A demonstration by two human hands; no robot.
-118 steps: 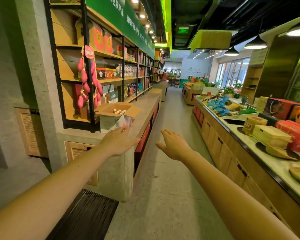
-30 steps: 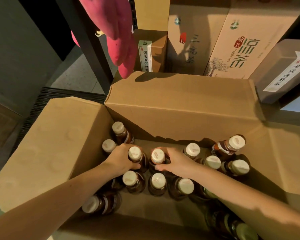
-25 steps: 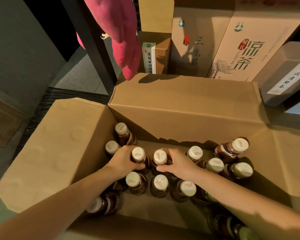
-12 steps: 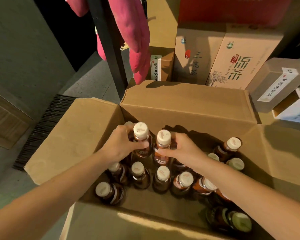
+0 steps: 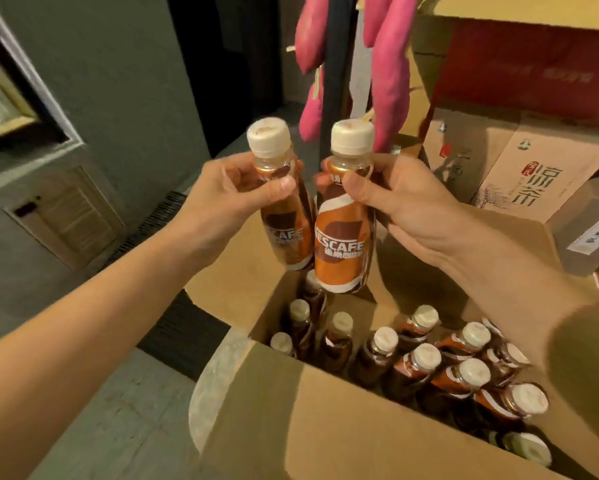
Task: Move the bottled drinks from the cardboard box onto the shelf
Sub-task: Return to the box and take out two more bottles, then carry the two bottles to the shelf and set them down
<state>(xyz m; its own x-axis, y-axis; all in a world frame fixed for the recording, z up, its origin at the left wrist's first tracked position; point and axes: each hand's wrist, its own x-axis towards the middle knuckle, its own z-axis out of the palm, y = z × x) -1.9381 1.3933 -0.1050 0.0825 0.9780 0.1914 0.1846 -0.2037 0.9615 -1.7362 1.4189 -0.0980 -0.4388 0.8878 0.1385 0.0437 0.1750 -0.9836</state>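
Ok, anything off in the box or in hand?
No spill or damage visible. The brown-labelled, white-capped coffee bottle in the left hand and its twin in the right hand are capped, intact. Only oddity: one boxed bottle at the open cardboard box's right end leans well over.

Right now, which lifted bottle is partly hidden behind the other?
The brown white-capped coffee bottle in the left hand; the other bottle, in the right hand, overlaps its label.
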